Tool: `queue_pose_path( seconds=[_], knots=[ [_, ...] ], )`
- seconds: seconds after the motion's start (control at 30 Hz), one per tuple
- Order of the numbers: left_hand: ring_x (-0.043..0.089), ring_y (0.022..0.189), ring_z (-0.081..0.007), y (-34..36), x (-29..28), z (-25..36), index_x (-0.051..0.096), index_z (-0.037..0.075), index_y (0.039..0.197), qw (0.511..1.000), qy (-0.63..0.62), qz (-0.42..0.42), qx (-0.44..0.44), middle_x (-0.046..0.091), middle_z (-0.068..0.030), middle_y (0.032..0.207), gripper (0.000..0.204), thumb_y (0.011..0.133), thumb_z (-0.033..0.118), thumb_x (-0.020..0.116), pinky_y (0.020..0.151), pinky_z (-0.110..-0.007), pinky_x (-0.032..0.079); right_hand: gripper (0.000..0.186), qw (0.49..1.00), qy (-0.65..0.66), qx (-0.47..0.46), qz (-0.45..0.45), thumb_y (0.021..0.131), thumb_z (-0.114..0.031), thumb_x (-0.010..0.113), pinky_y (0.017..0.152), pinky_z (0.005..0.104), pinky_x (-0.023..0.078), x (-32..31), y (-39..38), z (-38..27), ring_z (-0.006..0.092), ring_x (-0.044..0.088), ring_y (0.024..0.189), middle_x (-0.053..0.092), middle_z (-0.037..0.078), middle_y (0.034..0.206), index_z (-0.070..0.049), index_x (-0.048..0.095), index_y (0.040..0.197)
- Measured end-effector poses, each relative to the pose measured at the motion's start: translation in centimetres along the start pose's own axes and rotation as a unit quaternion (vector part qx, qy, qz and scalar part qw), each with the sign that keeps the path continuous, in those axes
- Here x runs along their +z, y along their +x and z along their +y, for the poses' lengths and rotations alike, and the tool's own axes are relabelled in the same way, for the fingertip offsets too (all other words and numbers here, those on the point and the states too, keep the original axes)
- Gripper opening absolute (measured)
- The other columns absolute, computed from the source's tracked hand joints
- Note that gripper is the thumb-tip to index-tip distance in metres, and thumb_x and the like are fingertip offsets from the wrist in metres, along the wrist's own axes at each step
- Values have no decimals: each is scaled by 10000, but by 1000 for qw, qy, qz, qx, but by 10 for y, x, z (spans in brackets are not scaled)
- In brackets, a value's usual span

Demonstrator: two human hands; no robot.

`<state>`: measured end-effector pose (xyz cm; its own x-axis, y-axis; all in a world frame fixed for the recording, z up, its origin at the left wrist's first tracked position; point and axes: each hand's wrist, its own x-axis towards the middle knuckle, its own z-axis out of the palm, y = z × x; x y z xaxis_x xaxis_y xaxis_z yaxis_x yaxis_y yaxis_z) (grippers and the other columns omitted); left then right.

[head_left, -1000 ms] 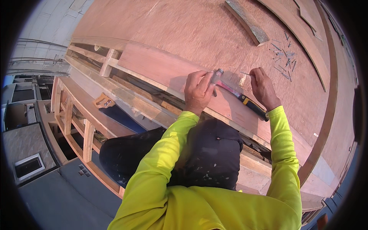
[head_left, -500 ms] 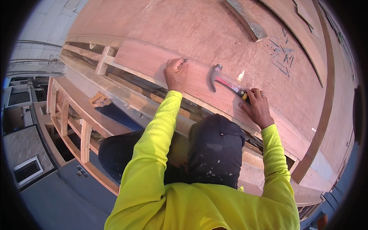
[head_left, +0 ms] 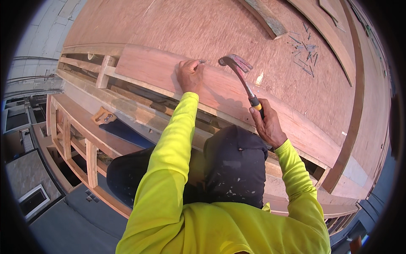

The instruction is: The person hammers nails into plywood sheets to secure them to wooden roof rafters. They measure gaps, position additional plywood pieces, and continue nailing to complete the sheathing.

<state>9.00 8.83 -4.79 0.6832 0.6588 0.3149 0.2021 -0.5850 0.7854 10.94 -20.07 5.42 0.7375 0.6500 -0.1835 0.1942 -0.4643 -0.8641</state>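
My right hand (head_left: pixel 270 125) is wrapped round the black and yellow grip of a claw hammer (head_left: pixel 243 80), lifted above the plywood with its head toward my left hand. My left hand (head_left: pixel 190 76) is closed in a pinch and rests on a long reddish wood strip (head_left: pixel 144 65). A small grey tip, seemingly a nail (head_left: pixel 202 61), shows at its fingertips; most of it is hidden. The strip lies along the near edge of a large plywood sheet (head_left: pixel 182 29).
Several loose nails (head_left: pixel 308 53) lie on the plywood at the far right, near a rough wood offcut (head_left: pixel 270 23) and a curved wood strip (head_left: pixel 334 46). A handsaw (head_left: pixel 122 127) rests on the timber frame (head_left: pixel 91 156) at left. Gaps open between the beams below the strip.
My right hand has closed round the hammer's grip and raised it off the board, its head tipping up. My left hand keeps its pinch at the same spot on the strip.
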Motion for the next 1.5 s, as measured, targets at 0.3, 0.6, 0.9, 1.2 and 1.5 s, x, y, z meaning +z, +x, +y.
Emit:
queue_pose_path(
  seconds=[0.3, 0.6, 0.9, 1.2, 1.5],
  knots=[
    [593, 973, -257, 1, 3, -2, 749, 101, 848, 997, 67, -19, 18, 721, -23, 934, 104, 766, 165, 741, 904, -392, 458, 295, 984, -137, -106, -39, 976, -193, 608, 643, 505, 484, 8, 56, -18, 470, 635, 766, 633, 260, 805, -16, 470, 1168],
    [599, 978, -234, 1, 4, 3, 760, 138, 829, 994, 110, -2, 23, 727, 17, 918, 89, 758, 188, 744, 928, -395, 398, 303, 976, -172, -128, -33, 976, -205, 615, 621, 485, 496, 7, 62, -25, 447, 648, 730, 634, 250, 783, -18, 473, 1168],
    [633, 1019, -263, -13, -13, -11, 639, 19, 1188, 990, -90, 107, -10, 650, -133, 1046, 372, 829, -38, 564, 918, -370, 499, 289, 986, -45, -161, 24, 986, -205, 609, 584, 449, 483, 15, 52, -46, 402, 639, 665, 611, 217, 735, -28, 470, 1168],
    [607, 1023, -336, -18, -23, 0, 510, -27, 1268, 982, -33, 182, -27, 571, -195, 1098, 494, 793, -97, 396, 909, -437, 493, 220, 963, 75, -226, 126, 1005, -183, 584, 540, 323, 477, 15, 63, -95, 179, 578, 561, 576, 93, 697, -19, 457, 1078],
    [605, 1059, -341, -27, -19, -5, 470, -31, 1295, 974, -102, 192, -56, 530, -224, 1145, 537, 774, -103, 361, 940, -453, 487, 261, 983, -104, -148, 1, 986, -179, 614, 518, 363, 474, 2, 71, -89, 245, 590, 566, 563, 147, 678, -4, 462, 1104]
  ],
)
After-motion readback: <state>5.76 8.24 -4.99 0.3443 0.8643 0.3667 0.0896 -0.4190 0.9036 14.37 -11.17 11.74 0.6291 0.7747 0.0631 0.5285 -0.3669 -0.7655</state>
